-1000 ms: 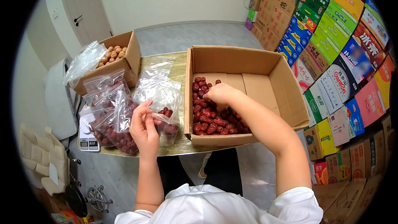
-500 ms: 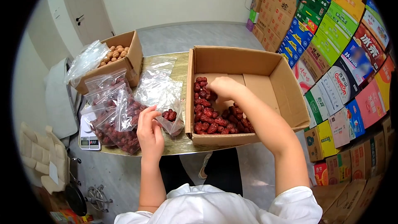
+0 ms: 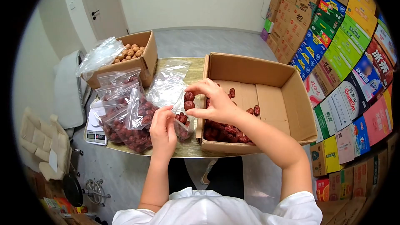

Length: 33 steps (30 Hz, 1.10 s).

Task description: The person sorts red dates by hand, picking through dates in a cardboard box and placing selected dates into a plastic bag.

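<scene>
My right hand [image 3: 212, 102] grips some red dates [image 3: 189, 105], two of them showing between thumb and fingers. They are held above a clear plastic bag [image 3: 183, 130] with a few dates in its bottom. The fingers of my left hand [image 3: 163, 129] are closed at the left side of this bag's mouth. Under my right forearm stands an open cardboard box [image 3: 287, 100] with loose dates [image 3: 225, 132] along its near and left sides. Left of my left hand lies a pile of zip bags [image 3: 135, 135] filled with dates.
A smaller carton [image 3: 151, 54] of walnuts [image 3: 132, 51] stands at the back left, with clear bags [image 3: 100, 56] over its edge. Flat clear bags [image 3: 168, 79] lie mid-table. A kitchen scale [image 3: 96, 136] sits at the left edge. Stacked cartons [image 3: 329, 75] line the right.
My right hand has come out of the box to the left, bringing dates over the plastic bag. Some dates in the box now lie further right. My left hand stays at the bag.
</scene>
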Each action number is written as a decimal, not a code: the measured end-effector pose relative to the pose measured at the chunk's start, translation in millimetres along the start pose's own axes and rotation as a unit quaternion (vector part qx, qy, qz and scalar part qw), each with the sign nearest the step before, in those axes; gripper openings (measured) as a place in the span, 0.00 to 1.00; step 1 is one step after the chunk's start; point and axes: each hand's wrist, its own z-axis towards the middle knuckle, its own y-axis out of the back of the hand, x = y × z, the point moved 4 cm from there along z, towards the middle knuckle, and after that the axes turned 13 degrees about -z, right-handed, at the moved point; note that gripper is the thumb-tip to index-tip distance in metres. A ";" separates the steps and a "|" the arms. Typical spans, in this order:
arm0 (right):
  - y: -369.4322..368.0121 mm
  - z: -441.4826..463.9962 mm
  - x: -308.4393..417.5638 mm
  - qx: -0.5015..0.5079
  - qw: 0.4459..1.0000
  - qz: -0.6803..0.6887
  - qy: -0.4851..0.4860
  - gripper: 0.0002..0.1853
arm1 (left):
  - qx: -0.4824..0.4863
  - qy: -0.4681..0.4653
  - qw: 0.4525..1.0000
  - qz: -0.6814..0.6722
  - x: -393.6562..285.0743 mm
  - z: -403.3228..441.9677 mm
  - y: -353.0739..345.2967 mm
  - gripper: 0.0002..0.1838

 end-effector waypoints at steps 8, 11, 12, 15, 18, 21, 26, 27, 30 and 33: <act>-15.5 -7.3 -16.0 0.034 0.990 -0.132 0.023 0.30 | 0.024 0.047 0.999 -0.009 -5.5 0.5 -1.7 0.06; -14.0 -5.4 -17.5 0.022 0.990 -0.133 0.043 0.25 | 0.029 0.065 0.997 -0.027 -5.4 -0.8 -2.3 0.05; -6.9 -1.6 -18.8 0.000 0.990 -0.135 0.047 0.23 | 0.028 0.066 0.997 -0.027 -6.0 -0.9 -1.6 0.05; 17.5 6.6 -33.4 -0.079 0.988 -0.132 0.014 0.15 | 0.037 0.052 0.998 -0.017 -8.4 -1.6 -2.5 0.05; 39.8 7.1 -65.3 -0.093 0.979 -0.167 -0.075 0.13 | 0.026 0.070 0.997 -0.035 -4.2 -4.9 -1.8 0.05; 47.1 -7.5 -114.7 0.004 0.956 -0.195 -0.220 0.15 | 0.031 0.025 0.999 0.004 0.2 -7.7 -1.2 0.04; 48.8 -22.3 -147.8 0.140 0.893 -0.303 -0.302 0.18 | 0.025 0.067 0.997 -0.029 -0.1 -11.2 -0.8 0.05; 48.8 -22.4 -149.8 0.138 0.893 -0.303 -0.303 0.18 | 0.024 0.067 0.997 -0.029 1.0 -11.5 0.1 0.05; 34.1 -26.9 -157.8 0.213 0.888 -0.293 -0.282 0.20 | 0.023 0.070 0.997 -0.035 1.6 -11.5 0.3 0.05; 13.5 -33.2 -162.2 0.271 0.870 -0.353 -0.214 0.26 | 0.022 0.072 0.996 -0.044 3.2 -12.7 -3.7 0.05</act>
